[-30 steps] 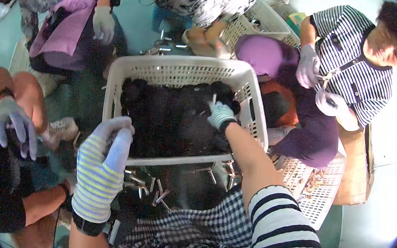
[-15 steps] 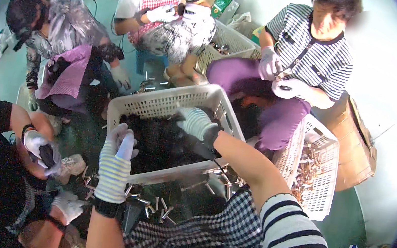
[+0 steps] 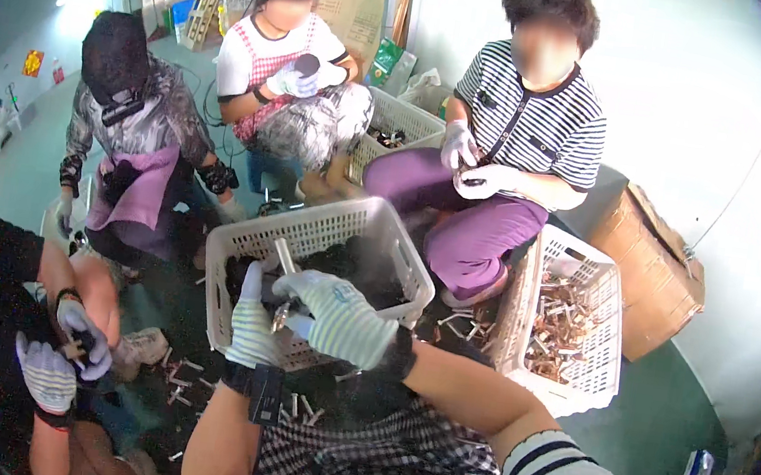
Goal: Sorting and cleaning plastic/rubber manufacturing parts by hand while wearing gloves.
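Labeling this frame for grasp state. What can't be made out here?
Head view only:
- Small metal part between the left hand and right hand: gloves cover most of it, so its shape and the grip are unclear.
- Basket contents: a dark mass, blurred.
- Side basket pieces: too small to identify.
- Floor bits: too small.
- Picture rim: dark, bent by the fisheye.

A brown cardboard box [image 3: 650, 273] stands right; a red-yellow wall sign [image 3: 33, 62] hangs far left.
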`<state>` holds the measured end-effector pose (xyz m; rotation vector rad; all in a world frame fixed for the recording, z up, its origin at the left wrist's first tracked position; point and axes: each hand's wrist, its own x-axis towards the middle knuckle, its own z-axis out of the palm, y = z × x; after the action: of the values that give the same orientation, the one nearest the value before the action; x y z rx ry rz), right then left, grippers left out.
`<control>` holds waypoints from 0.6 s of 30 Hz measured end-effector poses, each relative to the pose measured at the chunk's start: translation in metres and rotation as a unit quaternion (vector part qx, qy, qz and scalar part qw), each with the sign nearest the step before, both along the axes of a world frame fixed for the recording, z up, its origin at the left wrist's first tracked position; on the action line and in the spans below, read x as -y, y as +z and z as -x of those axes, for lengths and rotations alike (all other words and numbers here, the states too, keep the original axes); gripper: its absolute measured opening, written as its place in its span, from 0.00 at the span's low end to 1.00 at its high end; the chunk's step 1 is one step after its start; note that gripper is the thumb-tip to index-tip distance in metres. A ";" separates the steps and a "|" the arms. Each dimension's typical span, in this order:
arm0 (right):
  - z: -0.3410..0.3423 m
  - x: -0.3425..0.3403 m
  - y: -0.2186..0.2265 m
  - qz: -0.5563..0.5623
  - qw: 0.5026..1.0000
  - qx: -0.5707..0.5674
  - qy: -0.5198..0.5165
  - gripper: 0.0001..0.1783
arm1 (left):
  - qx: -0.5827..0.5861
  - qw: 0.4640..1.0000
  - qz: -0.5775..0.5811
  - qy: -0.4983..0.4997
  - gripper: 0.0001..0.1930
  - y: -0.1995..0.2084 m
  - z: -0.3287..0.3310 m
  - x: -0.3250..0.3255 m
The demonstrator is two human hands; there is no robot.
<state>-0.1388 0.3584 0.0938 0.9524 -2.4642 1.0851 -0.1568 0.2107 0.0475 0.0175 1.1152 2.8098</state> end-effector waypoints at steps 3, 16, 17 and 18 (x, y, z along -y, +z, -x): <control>-0.008 -0.011 -0.011 0.115 0.990 0.077 0.002 0.20 | 0.006 1.000 -0.009 0.020 0.26 0.012 -0.002 -0.001; -0.011 -0.003 -0.044 0.195 0.910 0.202 0.306 0.30 | 0.089 0.994 0.018 0.058 0.23 0.033 0.003 0.016; -0.009 -0.001 -0.046 0.192 0.911 0.208 0.300 0.29 | 0.090 0.994 0.020 0.055 0.23 0.033 0.004 0.016; -0.007 0.000 -0.047 0.194 0.911 0.208 0.298 0.29 | 0.074 0.996 0.018 0.039 0.23 0.032 0.006 0.017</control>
<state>-0.1315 0.3582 0.0468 1.5063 -2.1312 2.0765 -0.1626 0.1938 0.0790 -0.2384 1.1562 2.8033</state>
